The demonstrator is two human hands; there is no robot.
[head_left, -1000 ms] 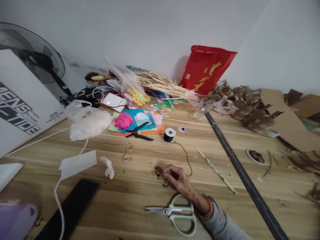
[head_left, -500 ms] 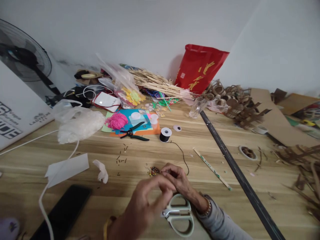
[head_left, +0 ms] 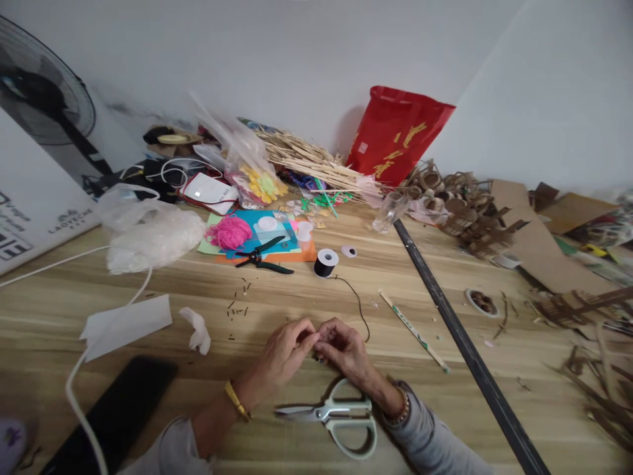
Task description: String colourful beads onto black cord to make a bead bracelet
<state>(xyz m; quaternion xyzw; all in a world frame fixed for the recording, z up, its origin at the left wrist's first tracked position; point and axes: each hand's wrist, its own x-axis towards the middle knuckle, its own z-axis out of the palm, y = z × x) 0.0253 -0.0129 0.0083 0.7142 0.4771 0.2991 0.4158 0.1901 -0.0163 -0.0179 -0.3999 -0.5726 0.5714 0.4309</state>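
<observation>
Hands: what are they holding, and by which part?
The left hand and right hand pinch something small at their meeting fingertips; black cord from the spool leads there; exact hold hidden.

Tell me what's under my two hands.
Wooden table, with black cord reaching the right hand. What it and the left hand pinch is hidden.
</observation>
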